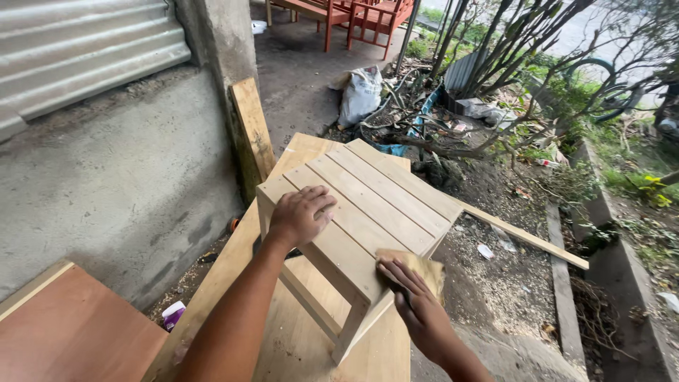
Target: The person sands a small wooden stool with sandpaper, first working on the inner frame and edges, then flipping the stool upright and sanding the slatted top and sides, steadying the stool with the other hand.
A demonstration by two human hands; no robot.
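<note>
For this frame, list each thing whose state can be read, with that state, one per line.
Slatted wooden stool: upright on a board, bare unfinished wood.
Left hand: flat on the stool top, holding nothing.
Right hand: pressing sandpaper to the stool's near corner.
Sandpaper: folded, partly under the fingers.
Plank: leaning upright against the wall.
White sack: slumped on the ground.

Hands on slatted wooden stool, sandpaper
</note>
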